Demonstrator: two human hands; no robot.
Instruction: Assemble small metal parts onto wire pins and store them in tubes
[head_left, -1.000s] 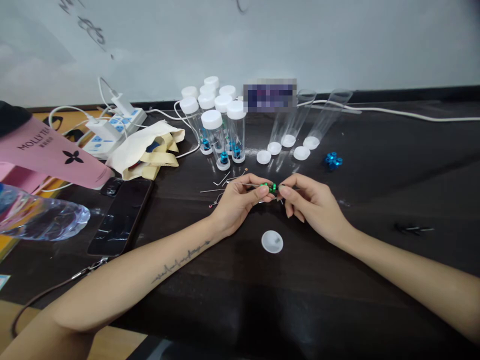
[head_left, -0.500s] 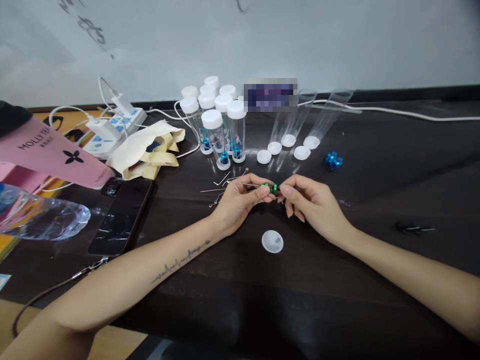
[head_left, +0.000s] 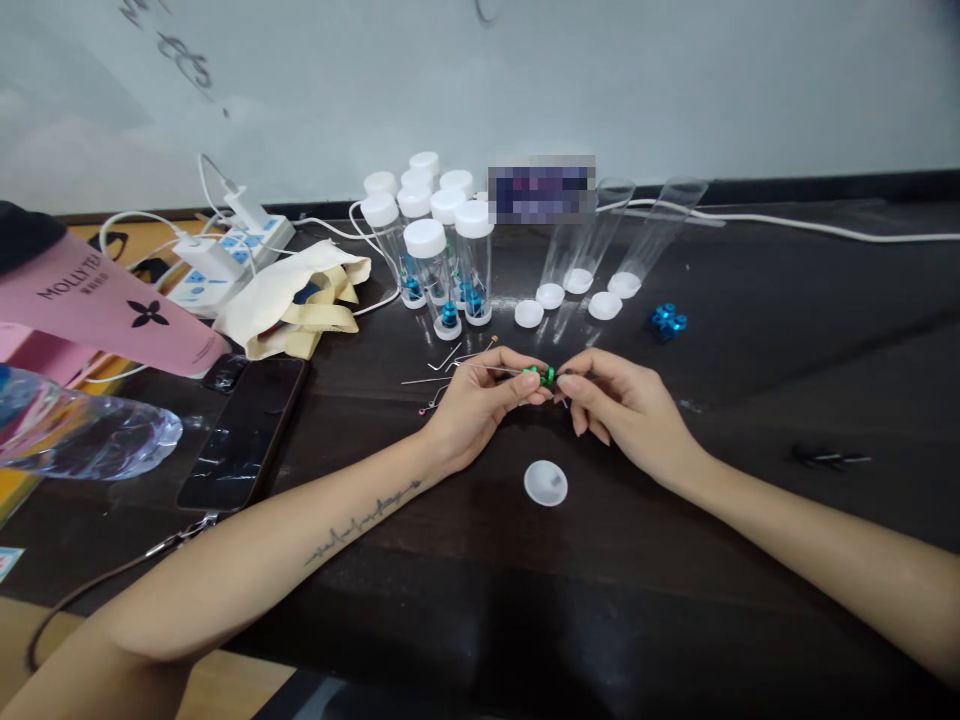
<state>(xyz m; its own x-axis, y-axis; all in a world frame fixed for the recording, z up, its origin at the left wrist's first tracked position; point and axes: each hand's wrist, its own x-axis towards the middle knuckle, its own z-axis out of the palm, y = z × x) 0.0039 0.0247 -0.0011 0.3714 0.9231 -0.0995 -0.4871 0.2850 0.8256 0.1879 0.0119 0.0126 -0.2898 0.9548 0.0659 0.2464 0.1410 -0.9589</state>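
At mid table (head_left: 405, 590), hands (head_left: 474, 405) (head_left: 626, 400) at green piece (head_left: 550, 377) — open room before front edge (head_left: 255, 658)

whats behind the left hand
Thin metal rods lie behind the left hand, with white-capped clear tubes farther back. What the hand covers can't be seen, including part of the green metallic piece it holds.

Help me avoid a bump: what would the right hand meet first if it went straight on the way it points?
The right hand would probably meet the green piece held in the left hand; depth leaves any gap unclear.
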